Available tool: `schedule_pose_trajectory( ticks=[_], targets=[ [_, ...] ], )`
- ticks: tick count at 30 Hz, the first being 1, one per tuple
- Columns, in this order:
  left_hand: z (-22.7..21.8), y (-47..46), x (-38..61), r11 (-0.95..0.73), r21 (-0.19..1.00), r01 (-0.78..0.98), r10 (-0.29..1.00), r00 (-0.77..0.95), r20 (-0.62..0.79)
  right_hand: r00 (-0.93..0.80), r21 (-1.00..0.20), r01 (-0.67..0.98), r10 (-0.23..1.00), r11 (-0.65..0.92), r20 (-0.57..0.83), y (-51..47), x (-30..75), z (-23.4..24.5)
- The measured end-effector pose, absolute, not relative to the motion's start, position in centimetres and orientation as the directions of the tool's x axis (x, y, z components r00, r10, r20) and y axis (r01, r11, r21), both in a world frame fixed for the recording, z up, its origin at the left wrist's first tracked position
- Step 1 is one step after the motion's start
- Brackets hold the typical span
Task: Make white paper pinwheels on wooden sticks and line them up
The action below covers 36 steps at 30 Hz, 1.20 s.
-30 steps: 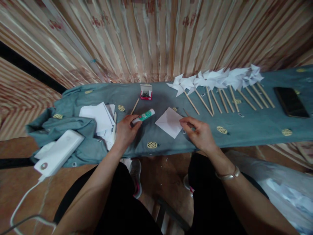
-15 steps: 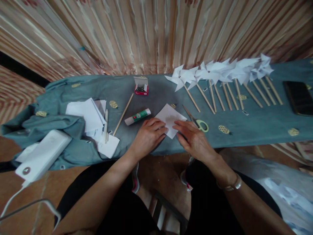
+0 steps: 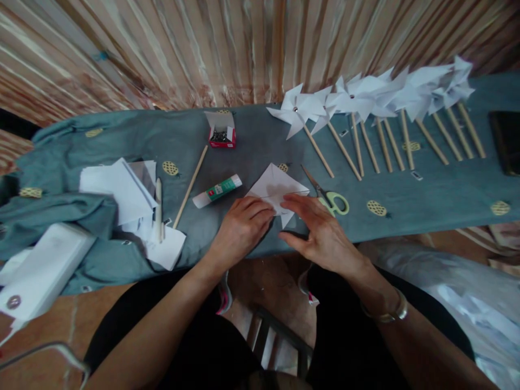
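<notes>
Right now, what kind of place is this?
Probably a room at home, used as a little craft spot: there's a long pleated curtain, a pineapple-print cloth and a row of white paper pinwheels.

Tblcloth (image 3: 426, 197) w/ paper (image 3: 271, 180), scissors (image 3: 320, 191), glue stk (image 3: 218, 190)

Beige-brn curtain (image 3: 260, 54) behind, vert. folds. Long table (image 3: 439, 200) covered in grey-grn w/ yel. pineapple print, bunched at L end. Floor (image 3: 280, 287) reddish-brn, pale line at L; dark slatted frame (image 3: 286, 329) below. Light dim.
</notes>
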<state>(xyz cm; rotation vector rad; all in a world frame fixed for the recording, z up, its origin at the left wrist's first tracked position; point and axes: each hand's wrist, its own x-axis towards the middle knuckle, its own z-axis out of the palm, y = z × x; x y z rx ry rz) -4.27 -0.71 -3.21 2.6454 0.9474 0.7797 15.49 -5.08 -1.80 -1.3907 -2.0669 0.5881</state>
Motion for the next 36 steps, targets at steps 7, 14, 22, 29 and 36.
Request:
schedule_pose_trajectory(
  ticks=[7, 14, 22, 29, 36],
  targets=[
    [-2.5, -2.7, -4.8, -0.710, 0.545, 0.446, 0.676, 0.647, 0.351, -0.243, -0.731, 0.626, 0.959, 0.272, 0.149, -5.8, 15.5, -1.7],
    [-2.7, -3.0, -4.6, -0.665, 0.608, 0.434, 0.712, 0.613, 0.342, -0.191, -0.754, 0.608, 0.968, 0.247, 0.163, -5.7, 14.9, -2.4],
    [-3.3, -3.3, -4.9, -0.672, 0.594, 0.442, 0.710, 0.611, 0.349, -0.101, -0.739, 0.647, 0.982, 0.188, 0.161, -5.4, 14.1, -2.6],
    [-3.6, -3.2, -4.8, -0.677, 0.580, 0.453, 0.713, 0.598, 0.366, -0.091, -0.711, 0.675, 0.979, 0.197, 0.184, -5.5, 14.0, -2.7],
    [-3.3, -3.0, -4.6, -0.675, 0.602, 0.426, 0.710, 0.599, 0.371, -0.072, -0.689, 0.698, 0.977, 0.195, 0.203, -5.8, 14.0, -2.8]
  ],
)
